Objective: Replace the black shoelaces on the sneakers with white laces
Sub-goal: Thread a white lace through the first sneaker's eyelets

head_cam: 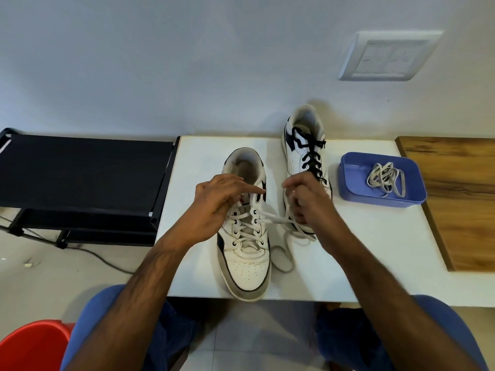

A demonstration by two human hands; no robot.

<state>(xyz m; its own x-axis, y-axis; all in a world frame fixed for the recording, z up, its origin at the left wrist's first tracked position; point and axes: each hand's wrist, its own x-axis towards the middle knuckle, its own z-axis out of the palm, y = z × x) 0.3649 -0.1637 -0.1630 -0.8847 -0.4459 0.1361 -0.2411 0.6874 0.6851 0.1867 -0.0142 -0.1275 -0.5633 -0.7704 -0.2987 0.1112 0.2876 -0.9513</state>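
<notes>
My right hand [308, 199] has its grip closed on the free run of the white lace [278, 220], fingers curled round it just beside the near sneaker [245, 236], while my left hand [214, 207] rests on that shoe's tongue area with the forefinger pointing out across the upper eyelets; whether its other fingers pinch the lace's second end I cannot tell, since they are hidden under the hand. The lace already crosses the lower eyelet rows of this shoe, and slack from it loops onto the white tabletop [375, 250] to the shoe's right. I judge the lace to be light, soft and limp, so it will not push through a hole by itself; I would take hold right at the stiff tip and feed that, keeping tension with the other hand so the crossings do not loosen. The sneaker is light enough to slide, so steadying it from above makes sense. Further back stands the second sneaker [302, 153], black lace [312, 156] not yet removed, partly behind my right hand. To its right a blue tray [348, 188] holds another coiled white lace [385, 178], presumably for that shoe. A wooden board [460, 199] lies at the far right.
</notes>
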